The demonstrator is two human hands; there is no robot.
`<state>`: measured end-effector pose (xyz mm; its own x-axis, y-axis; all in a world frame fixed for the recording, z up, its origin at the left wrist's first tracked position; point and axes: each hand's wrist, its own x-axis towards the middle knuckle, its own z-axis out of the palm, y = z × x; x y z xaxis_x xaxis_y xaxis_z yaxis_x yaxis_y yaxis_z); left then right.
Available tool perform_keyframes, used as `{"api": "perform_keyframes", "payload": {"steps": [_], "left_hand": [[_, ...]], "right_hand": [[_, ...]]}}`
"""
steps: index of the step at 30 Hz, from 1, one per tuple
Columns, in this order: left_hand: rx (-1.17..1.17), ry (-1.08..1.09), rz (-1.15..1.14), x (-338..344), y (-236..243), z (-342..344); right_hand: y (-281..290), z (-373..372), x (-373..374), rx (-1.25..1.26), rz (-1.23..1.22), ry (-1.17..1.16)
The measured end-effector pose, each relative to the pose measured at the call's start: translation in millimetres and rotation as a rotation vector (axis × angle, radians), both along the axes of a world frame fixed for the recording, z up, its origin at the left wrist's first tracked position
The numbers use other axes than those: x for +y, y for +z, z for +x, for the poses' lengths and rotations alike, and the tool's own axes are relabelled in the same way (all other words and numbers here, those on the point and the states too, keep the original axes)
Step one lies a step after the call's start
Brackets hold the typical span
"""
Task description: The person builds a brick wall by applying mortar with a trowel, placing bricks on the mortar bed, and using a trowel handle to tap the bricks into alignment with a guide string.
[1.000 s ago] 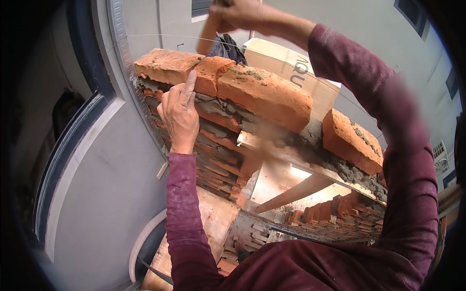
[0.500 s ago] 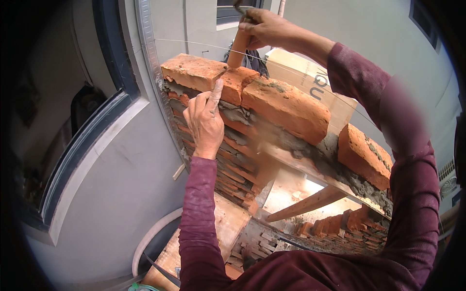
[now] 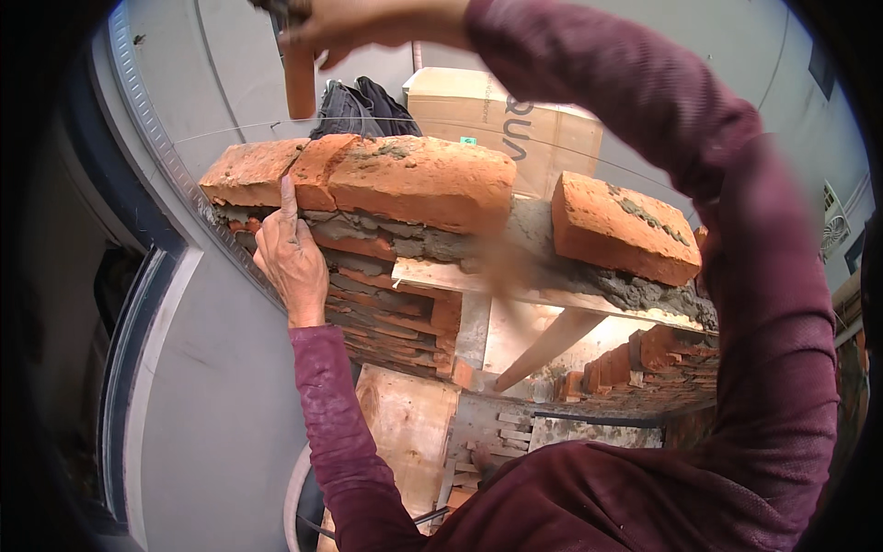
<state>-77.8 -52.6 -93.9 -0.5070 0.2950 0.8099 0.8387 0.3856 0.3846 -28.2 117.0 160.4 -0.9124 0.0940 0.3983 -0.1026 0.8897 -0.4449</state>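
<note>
My left hand presses its outstretched index finger against the front of the top brick row, at the joint between the left brick and a short brick piece. Its other fingers are curled, holding nothing. Raised at the top edge, my right hand is closed round the dark metal neck of a trowel, whose wooden handle points down above the left brick, apart from it. The trowel's blade is out of view. A longer brick adjoins the short piece. Grey mortar lies beneath the row.
Past a gap, another brick sits on mortar at the right. A wooden board spans an opening below, with a slanting timber prop. Behind stand a cardboard box and dark cloth. A thin string runs behind the bricks.
My right hand has lifted the trowel handle up from the brick tops. The left index finger stays at the same joint. The whole view has shifted, with the wall now further left.
</note>
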Motion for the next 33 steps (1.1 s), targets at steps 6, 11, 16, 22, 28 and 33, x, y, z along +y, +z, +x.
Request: {"api": "perform_keyframes", "payload": {"steps": [6, 11, 16, 22, 28, 33], "left_hand": [[0.058, 0.044, -0.009, -42.1, 8.5, 3.4], [-0.027, -0.172, 0.209, -84.5, 11.5, 49.8], [-0.378, -0.574, -0.196, -119.7, -45.5, 127.2], [-0.947, -1.042, -0.94, -111.7, -185.7, 261.0], [-1.158, -0.793, -1.553, -168.9, -368.6, 393.0], [-0.977, -0.43, -1.441, -240.4, -478.7, 508.2]], "right_hand": [[67.3, 162.9, -44.6, 0.341, 0.066, 0.108], [36.4, 328.2, -43.1, 0.491, -0.053, -0.104], [-46.8, 502.7, -45.2, 0.802, -0.341, -0.263], [-201.0, 613.0, -109.6, 1.207, -0.753, -0.43], [-399.2, 753.4, -167.3, 0.352, -1.128, -0.826], [-569.8, 888.6, -226.7, -0.488, -1.033, -1.305]]}}
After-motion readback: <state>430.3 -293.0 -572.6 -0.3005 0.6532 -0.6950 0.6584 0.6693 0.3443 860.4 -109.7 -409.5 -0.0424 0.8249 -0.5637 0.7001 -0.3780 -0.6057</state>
